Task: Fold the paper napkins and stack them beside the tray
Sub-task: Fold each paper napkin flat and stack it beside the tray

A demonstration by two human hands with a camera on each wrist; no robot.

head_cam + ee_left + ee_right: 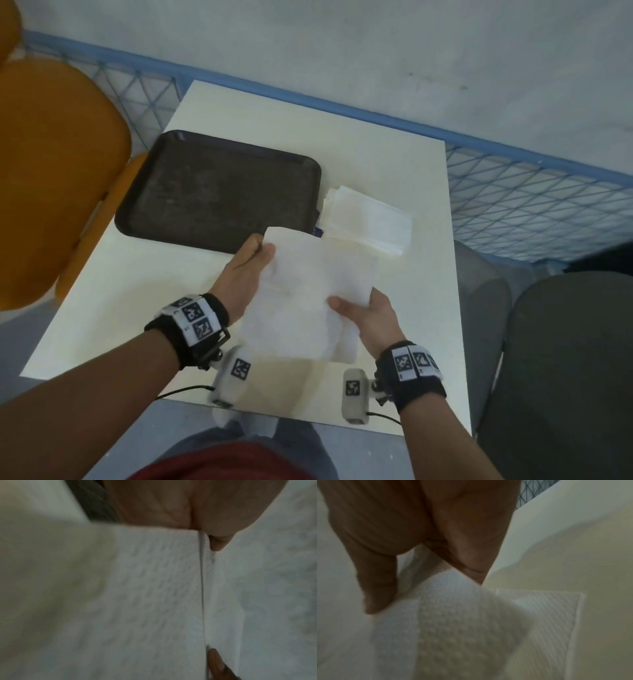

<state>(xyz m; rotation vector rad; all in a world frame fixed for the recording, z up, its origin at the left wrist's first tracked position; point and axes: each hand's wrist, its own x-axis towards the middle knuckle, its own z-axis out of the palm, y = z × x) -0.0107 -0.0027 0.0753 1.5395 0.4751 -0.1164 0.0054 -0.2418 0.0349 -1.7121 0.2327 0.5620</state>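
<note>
Both hands hold one white paper napkin (305, 294) up over the cream table (394, 150) in the head view: the left hand (248, 270) pinches its upper left corner at mid-frame, the right hand (368, 313) grips its lower right edge. Above them the dark brown tray (212, 192) lies flat, and a stack of folded napkins (370, 221) sits just right of it. An orange chair (51, 178) fills the left side.

From the left wrist, blurred, the thumb (217, 543) presses embossed paper at upper centre.

From the right wrist, the thumb (376, 588) at left pins the dimpled napkin against the fingers.
</note>
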